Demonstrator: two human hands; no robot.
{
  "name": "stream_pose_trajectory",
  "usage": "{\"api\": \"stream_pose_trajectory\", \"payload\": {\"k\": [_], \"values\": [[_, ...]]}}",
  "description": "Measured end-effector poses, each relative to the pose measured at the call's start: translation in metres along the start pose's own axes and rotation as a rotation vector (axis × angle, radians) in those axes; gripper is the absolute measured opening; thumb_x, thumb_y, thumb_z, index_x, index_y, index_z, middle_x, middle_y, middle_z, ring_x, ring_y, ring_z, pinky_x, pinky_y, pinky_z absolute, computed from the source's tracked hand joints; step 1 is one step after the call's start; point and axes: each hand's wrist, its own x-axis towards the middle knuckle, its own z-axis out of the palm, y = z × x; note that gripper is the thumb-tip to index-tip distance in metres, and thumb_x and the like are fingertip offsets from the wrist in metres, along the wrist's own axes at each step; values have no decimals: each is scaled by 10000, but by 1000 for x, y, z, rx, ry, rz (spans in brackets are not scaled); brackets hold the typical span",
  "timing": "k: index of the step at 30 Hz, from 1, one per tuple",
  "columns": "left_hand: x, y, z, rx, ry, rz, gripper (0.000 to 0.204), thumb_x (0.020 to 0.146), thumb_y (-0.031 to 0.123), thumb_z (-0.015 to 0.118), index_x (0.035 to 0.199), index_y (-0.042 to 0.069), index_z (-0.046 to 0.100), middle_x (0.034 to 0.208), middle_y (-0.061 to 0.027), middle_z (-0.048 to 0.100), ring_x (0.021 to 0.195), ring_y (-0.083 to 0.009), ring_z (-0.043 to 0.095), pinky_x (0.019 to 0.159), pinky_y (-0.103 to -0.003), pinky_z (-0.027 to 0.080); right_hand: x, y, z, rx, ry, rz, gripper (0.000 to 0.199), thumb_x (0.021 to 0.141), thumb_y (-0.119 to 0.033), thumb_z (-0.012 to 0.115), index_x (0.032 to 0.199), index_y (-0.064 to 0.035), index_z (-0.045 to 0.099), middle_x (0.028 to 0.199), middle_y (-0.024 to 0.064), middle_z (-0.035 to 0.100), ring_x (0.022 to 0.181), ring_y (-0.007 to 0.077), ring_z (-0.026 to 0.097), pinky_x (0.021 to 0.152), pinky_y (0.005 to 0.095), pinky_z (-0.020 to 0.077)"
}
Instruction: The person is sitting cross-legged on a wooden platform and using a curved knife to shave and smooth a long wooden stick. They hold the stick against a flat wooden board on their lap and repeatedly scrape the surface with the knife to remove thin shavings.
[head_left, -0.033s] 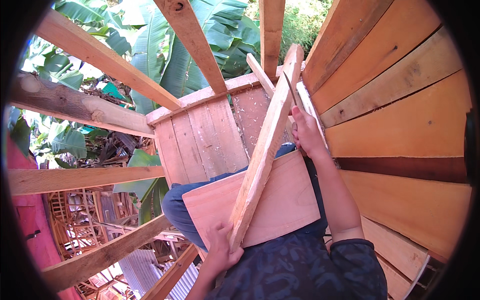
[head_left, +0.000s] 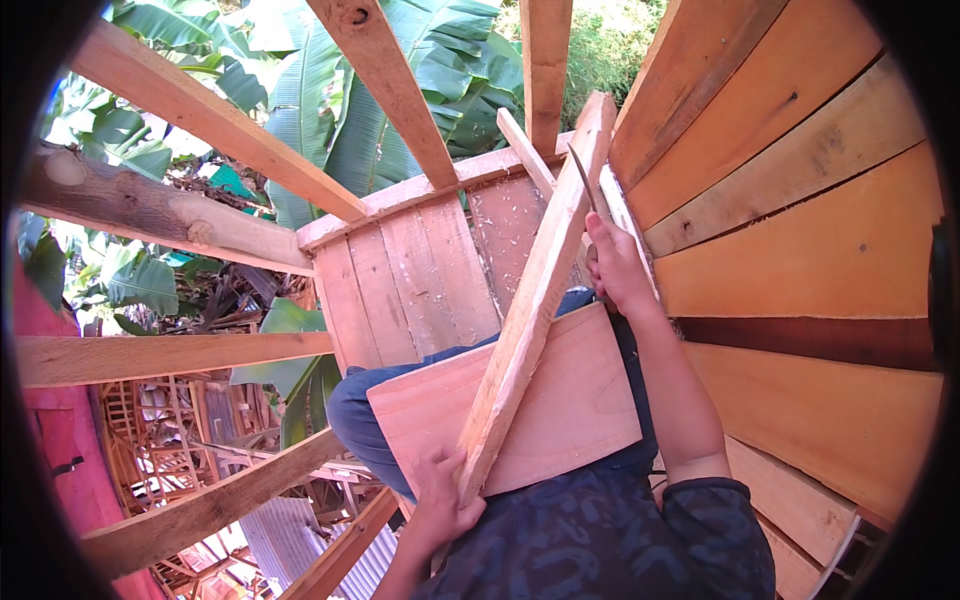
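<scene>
A long wooden batten slants across my lap, its far end up by the railing. My left hand is closed around the batten's near end. In my right hand is a knife, its thin dark blade pointing away from me along the batten's right side. My fingers hide the handle. Beneath the batten, a flat wooden board rests across my thighs.
Wood shavings lie on the plank floor ahead. Upright posts rise from its edge rail, with banana leaves beyond. A plank wall stands close on my right. A thinner stick leans near the far edge.
</scene>
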Motion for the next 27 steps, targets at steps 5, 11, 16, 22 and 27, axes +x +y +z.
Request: {"api": "stream_pose_trajectory", "payload": {"k": [5,11,16,22,27], "values": [[-19,1,-5,191,1,23,712,614,159,725,1250,91,412,1149,-197,415,1087,-357,395,946,-489,274,2,-4,-1,31,-22,22,521,837,-410,686,1015,79,652,684,28,597,631,72,538,563,240,420],[-21,18,-10,286,23,10,723,619,295,821,1205,69,464,1139,-172,429,1098,-342,389,950,-471,273,-9,-10,-4,71,-91,-40,423,826,-344,706,925,66,670,782,56,646,722,92,578,639,249,457],[28,29,-21,269,49,48,849,617,359,839,1276,36,413,1236,-202,417,1154,-368,383,989,-477,281,-18,-13,-5,122,-44,-143,434,827,-350,712,929,69,668,772,54,647,706,92,581,608,255,457],[88,48,-16,127,-46,150,971,632,323,833,1395,16,316,1384,-236,350,1300,-405,316,1077,-492,246,-35,-23,2,-178,-122,-90,502,796,-429,740,832,69,688,641,63,623,591,112,579,546,287,470],[90,40,-13,84,-96,160,912,656,229,793,1407,10,324,1424,-220,355,1366,-400,290,1098,-488,233,-38,-27,11,-347,-87,-76,576,747,-516,743,793,55,694,630,133,643,598,195,649,562,324,498]]}}
